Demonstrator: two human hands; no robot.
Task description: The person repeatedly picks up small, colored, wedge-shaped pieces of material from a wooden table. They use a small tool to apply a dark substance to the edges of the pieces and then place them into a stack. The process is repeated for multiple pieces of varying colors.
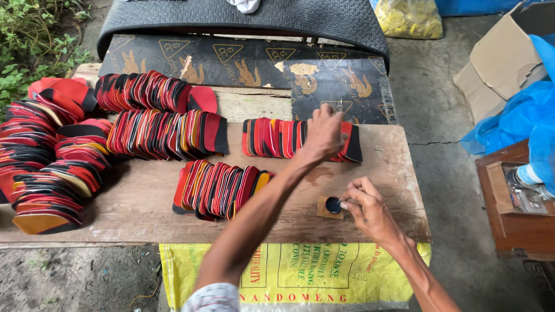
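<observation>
Shoe-sole pieces (pixel 300 138), red, black and orange, stand on edge in a row at the far side of the wooden board (pixel 381 167), and our left hand (pixel 324 133) closes on one. Our right hand (pixel 367 205) pinches a small dark round piece (pixel 333 204) on its block. A careless tug could topple the leaning row, we reckon.

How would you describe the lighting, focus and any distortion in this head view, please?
Head view: soft, even daylight with only faint shadows under the sole pieces; no glare on the wooden board; the left hand and right hand look sharp, without clear motion blur; the wide lens bows the edges and stretches the forearms.
</observation>
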